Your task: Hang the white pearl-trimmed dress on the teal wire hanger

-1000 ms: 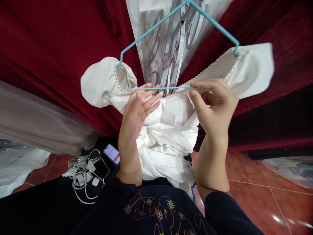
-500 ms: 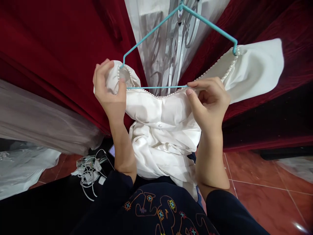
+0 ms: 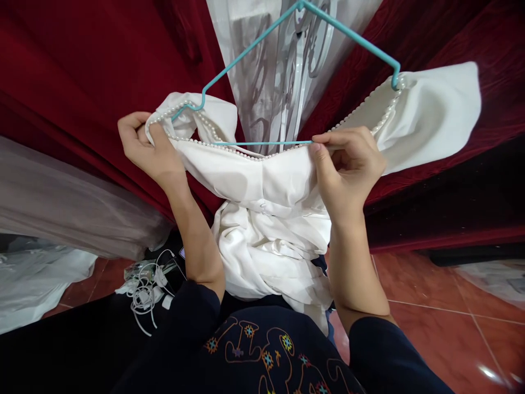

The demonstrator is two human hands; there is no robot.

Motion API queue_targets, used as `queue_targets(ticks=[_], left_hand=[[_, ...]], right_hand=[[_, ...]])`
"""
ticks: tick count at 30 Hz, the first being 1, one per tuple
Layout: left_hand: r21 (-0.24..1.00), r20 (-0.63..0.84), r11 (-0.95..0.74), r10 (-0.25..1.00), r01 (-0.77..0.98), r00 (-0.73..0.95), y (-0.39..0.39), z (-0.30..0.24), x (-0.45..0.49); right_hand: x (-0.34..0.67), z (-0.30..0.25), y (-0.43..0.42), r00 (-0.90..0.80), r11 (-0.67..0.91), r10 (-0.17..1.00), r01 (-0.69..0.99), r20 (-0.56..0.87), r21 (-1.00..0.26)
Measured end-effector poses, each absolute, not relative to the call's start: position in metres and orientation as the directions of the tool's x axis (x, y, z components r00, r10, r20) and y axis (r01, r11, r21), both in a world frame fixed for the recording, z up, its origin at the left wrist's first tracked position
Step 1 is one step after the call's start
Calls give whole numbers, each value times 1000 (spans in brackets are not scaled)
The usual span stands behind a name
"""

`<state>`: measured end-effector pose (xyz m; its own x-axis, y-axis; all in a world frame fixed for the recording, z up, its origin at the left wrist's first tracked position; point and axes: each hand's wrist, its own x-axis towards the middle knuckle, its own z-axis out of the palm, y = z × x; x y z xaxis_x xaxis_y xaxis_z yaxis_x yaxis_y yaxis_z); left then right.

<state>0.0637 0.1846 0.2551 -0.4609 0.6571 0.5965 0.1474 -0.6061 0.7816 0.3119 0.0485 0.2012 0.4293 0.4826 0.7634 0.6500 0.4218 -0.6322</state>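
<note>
A white dress [image 3: 241, 180] with a pearl-trimmed neckline hangs on a light-blue hanger [image 3: 353, 35], its skirt bunched in my lap. My left hand [image 3: 151, 145] is closed on the pearl-edged strap of the dress at the left, pulled outward from the hanger's left end. With thumb and forefinger, my right hand [image 3: 348, 164] pinches the hanger's thin lower bar together with the neckline edge. The right sleeve [image 3: 438, 115] sticks out flat beyond the hanger's right notch, where the pearl edge is caught.
Dark red curtains [image 3: 102, 71] hang on both sides, with sheer white fabric [image 3: 246, 54] between them. Tangled white cables [image 3: 143, 295] lie on a black surface at lower left. More white tulle [image 3: 49, 273] trails at the left. Red tiles [image 3: 435, 328] cover the floor.
My left hand has moved left, stretching the strap of the dress away from the hanger's left end and opening the pearl-edged loop. My right hand has stayed nearly in place.
</note>
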Motion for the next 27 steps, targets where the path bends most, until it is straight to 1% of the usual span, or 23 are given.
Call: queue_targets(ticks=[2, 5, 8, 11, 15, 18, 20, 22, 25, 27], left_hand=[[802, 550, -588, 657, 105, -516, 183, 239, 59], [829, 508, -555, 703, 62, -497, 176, 212, 55], [868, 473, -486, 747, 101, -467, 164, 189, 49], [882, 459, -448, 749, 145, -477, 154, 175, 40], [839, 536, -507, 717, 195, -446, 142, 170, 37], [774, 629, -594, 688, 217, -362, 135, 176, 47], [738, 673, -643, 681, 202, -288, 129, 183, 59], [743, 663, -660, 702, 114, -259, 122, 193, 72], [783, 571, -605, 791, -142, -221, 113, 209, 92], [766, 521, -566, 825, -306, -219, 112, 217, 104]], right_hand=[[312, 201, 49, 430, 418, 477, 656, 766, -628], [313, 202, 47, 430, 387, 489, 673, 758, -631], [314, 202, 47, 429, 371, 484, 689, 763, -623], [313, 200, 50, 421, 414, 472, 670, 775, -616], [311, 195, 57, 439, 447, 482, 620, 758, -644], [310, 193, 60, 447, 453, 482, 610, 754, -651], [310, 192, 61, 444, 458, 469, 617, 764, -640], [310, 192, 61, 440, 454, 452, 635, 776, -625], [310, 192, 60, 438, 422, 437, 672, 786, -609], [309, 192, 59, 435, 399, 437, 691, 787, -603]])
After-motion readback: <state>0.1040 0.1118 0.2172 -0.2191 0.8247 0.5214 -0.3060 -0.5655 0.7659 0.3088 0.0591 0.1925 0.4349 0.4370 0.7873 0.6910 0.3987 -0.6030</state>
